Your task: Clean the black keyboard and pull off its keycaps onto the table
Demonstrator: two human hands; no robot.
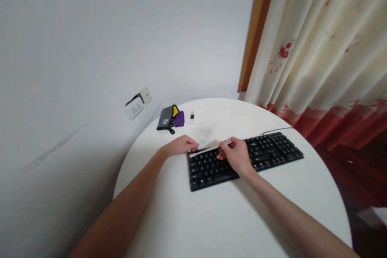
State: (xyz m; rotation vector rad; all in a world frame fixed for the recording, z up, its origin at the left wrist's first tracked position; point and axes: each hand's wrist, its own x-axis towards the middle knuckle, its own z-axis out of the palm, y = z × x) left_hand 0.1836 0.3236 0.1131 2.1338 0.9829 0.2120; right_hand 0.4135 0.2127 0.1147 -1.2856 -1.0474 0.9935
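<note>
one strip (208, 149) between left hand (181, 145), right hand (237, 155); keyboard (272, 151) lettering blurred

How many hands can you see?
2. The left hand is at the keyboard's far left corner; the right hand is over its keys, pinching a pale strip.

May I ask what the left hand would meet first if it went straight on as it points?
Likely the left hand meets the pale strip along the black keyboard's top edge; depth unclear.
</note>
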